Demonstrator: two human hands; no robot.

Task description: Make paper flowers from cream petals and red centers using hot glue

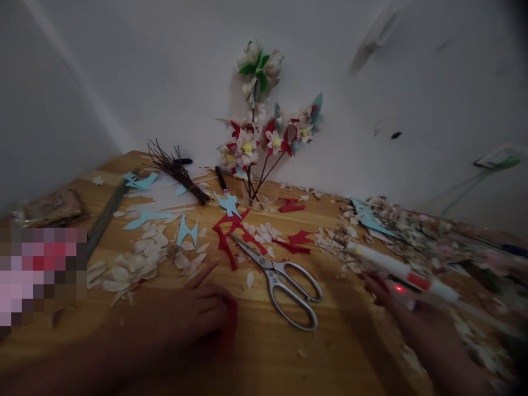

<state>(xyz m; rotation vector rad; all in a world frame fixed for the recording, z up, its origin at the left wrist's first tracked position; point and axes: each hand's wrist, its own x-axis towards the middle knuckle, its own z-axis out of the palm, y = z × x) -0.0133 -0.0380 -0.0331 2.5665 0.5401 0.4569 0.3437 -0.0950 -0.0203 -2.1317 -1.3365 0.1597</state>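
One tubular white glue gun (390,264)

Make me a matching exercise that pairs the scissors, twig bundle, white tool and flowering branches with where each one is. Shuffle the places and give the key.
Things
1. scissors
2. twig bundle
3. white tool
4. flowering branches

Places
A. in the right hand
B. standing upright in front of the wall
C. between the left hand and the right hand
D. lying over pale strips

Right pairs: 1-C, 2-D, 3-A, 4-B
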